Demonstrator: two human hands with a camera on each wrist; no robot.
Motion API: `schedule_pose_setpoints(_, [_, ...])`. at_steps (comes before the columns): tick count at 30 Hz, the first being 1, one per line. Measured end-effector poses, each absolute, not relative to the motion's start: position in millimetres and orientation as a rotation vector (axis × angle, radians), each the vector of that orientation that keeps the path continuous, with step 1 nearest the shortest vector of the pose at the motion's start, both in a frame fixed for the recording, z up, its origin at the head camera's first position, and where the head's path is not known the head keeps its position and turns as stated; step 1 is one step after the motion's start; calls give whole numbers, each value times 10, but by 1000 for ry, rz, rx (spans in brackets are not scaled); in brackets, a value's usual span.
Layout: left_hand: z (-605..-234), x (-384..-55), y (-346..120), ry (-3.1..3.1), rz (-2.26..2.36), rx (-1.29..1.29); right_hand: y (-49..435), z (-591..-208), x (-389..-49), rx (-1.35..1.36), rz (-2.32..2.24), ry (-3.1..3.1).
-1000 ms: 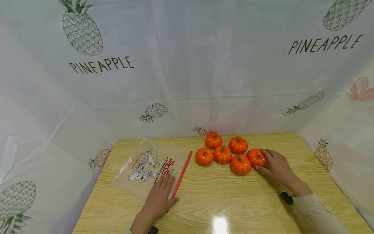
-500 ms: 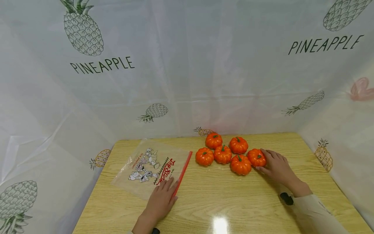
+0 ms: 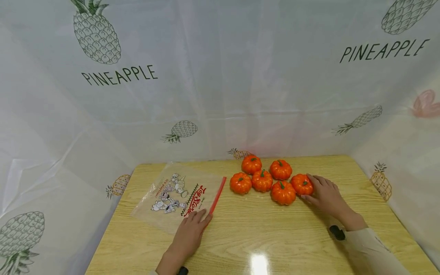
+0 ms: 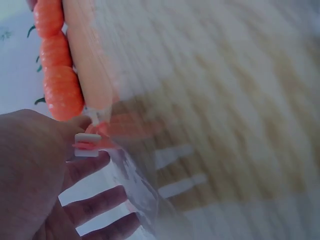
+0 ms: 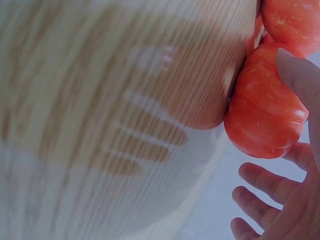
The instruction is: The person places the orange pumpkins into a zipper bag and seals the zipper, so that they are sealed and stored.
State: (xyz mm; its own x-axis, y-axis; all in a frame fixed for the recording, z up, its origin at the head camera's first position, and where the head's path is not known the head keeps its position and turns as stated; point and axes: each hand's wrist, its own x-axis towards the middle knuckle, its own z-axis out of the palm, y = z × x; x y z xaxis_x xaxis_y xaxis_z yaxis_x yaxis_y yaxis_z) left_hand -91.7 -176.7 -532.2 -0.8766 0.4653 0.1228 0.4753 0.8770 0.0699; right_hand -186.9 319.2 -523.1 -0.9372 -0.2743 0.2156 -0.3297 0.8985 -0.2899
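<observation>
In the head view a clear zip bag (image 3: 161,208) with cartoon figures and red lettering lies flat on the wooden table. My left hand (image 3: 187,236) rests over its near right corner. The left wrist view shows the thumb and index finger on either side of the red zip edge, by the white slider (image 4: 87,145); the other fingers are spread. My right hand (image 3: 326,196) holds the rightmost orange toy pumpkin (image 3: 302,185) between thumb and index finger. In the right wrist view, that hand's remaining fingers stand apart from the pumpkin.
Several more pumpkins cluster between the bag and the right hand, among them a front pumpkin (image 3: 283,193) close against the held one. The wooden table (image 3: 261,233) ends at a white pineapple-print sheet (image 3: 220,95) behind and at both sides.
My left hand's thumb has drawn in toward the fingers, and the hand has slid slightly right onto the red zip edge. The right hand and pumpkins have stayed put.
</observation>
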Motion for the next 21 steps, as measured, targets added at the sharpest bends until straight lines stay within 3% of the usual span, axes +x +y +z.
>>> schedule_pose_setpoints(21, [-5318, -989, -1683, -2685, -24, -609, 3211, -5245, -1881, 463, 491, -2899])
